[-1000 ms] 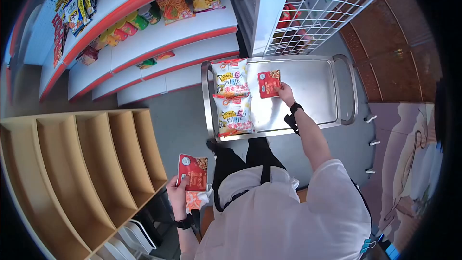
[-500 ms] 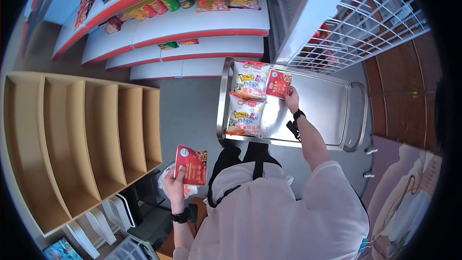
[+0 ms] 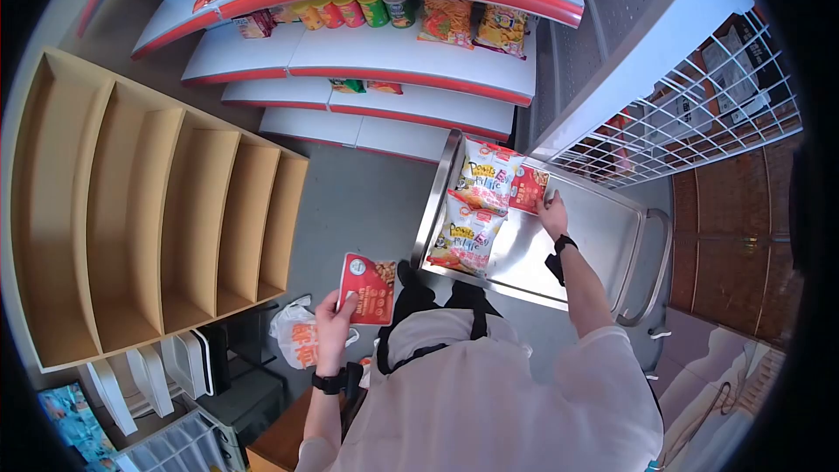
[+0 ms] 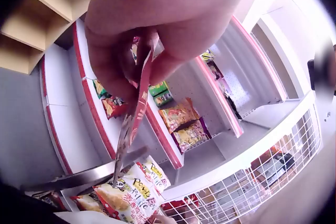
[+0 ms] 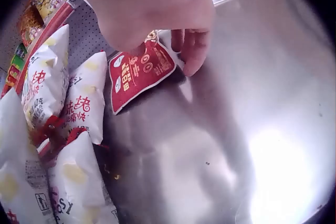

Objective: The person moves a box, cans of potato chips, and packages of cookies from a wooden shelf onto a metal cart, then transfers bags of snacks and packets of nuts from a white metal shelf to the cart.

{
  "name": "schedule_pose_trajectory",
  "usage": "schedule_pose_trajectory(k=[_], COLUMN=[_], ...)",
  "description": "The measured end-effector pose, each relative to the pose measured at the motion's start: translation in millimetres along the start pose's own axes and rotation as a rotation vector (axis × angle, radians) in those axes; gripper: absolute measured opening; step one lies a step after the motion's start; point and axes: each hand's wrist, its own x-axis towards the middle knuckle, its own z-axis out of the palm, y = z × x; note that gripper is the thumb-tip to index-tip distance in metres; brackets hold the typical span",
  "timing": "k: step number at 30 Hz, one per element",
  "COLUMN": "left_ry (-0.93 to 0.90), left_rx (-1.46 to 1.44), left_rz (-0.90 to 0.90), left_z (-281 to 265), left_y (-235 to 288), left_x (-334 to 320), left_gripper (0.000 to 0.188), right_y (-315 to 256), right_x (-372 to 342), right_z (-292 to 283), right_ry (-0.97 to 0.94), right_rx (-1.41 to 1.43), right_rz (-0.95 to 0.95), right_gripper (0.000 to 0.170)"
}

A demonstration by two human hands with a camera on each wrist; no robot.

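In the head view my left hand (image 3: pixel 332 332) pinches a red nut packet (image 3: pixel 367 293) by its lower left edge, thumb on the front, off to the left of the cart. From the left wrist this packet (image 4: pixel 137 108) shows nearly edge-on. Over the steel cart (image 3: pixel 568 253), my right hand (image 3: pixel 552 216) grips a second red nut packet (image 3: pixel 527 190) at its near right corner. Its fingers (image 5: pixel 195 58) curl at the packet's edge, close over the tray surface. White snack bags (image 3: pixel 485 177) lie at the cart's left end, right beside that packet.
Red-edged store shelves (image 3: pixel 411 57) with snack bags and canisters stand ahead. A wooden shelf unit (image 3: pixel 166 218) is at the left, a white wire rack (image 3: pixel 682 114) at the right. A plastic bag (image 3: pixel 299 332) lies behind the left hand.
The right hand has carried its packet leftward across the cart, up against the white bags. The left hand still holds its packet. The head view has turned, shifting the surroundings.
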Motion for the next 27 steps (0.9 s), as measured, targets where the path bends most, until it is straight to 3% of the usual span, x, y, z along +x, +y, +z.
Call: schedule_pose_trajectory(k=[3, 4, 6, 7, 9, 10, 11, 13, 14, 17, 19, 22, 26, 27], left_ry=[-0.087, -0.143, -0.203, -0.255, -0.292, -0.368, -0.450, -0.522, -0.560, -0.654, -0.714, -0.721, -0.672, -0.680], left_rx=[0.062, 0.058, 0.069, 0.095, 0.170, 0.133, 0.107, 0.169, 0.222, 0.263, 0.242, 0.259, 0.237, 0.238], left_rz=[0.044, 0.059, 0.075, 0.085, 0.140, 0.149, 0.159, 0.279, 0.318, 0.381, 0.403, 0.420, 0.414, 0.371], left_z=[9, 17, 34, 44, 61, 71, 78, 99, 105, 122, 127, 126, 109, 103], left_y=[-11, -13, -14, -12, -8, -9, -7, -21, -10, 7, 15, 26, 34, 36], left_x=[13, 18, 26, 28, 35, 37, 41, 53, 51, 50, 53, 52, 58, 59], left_gripper=[0.015, 0.016, 0.017, 0.017, 0.017, 0.017, 0.017, 0.018, 0.019, 0.019, 0.019, 0.019, 0.020, 0.019], right_y=[-5, -7, -17, -23, -45, -56, -68, -89, -120, -171, -197, -217, -243, -237], right_x=[2, 7, 18, 21, 27, 30, 29, 37, 24, 9, 15, 28, 10, 6], right_z=[-18, -29, -52, -65, -90, -102, -109, -124, -141, -170, -188, -214, -221, -215], right_ry=[-0.102, -0.087, -0.289, -0.276, -0.500, -0.522, -0.502, -0.477, -0.541, -0.487, -0.325, -0.174, -0.401, -0.395], right_rx=[-0.126, -0.136, -0.098, -0.113, -0.007, -0.081, -0.081, -0.466, -0.476, -0.330, -0.365, -0.296, -0.475, -0.500], right_rz=[-0.162, -0.165, -0.200, -0.203, 0.008, -0.020, -0.015, -0.492, -0.485, -0.581, -0.647, -0.575, -0.577, -0.740], right_gripper=[0.059, 0.059, 0.054, 0.054, 0.051, 0.052, 0.052, 0.053, 0.052, 0.039, 0.031, 0.025, 0.021, 0.022])
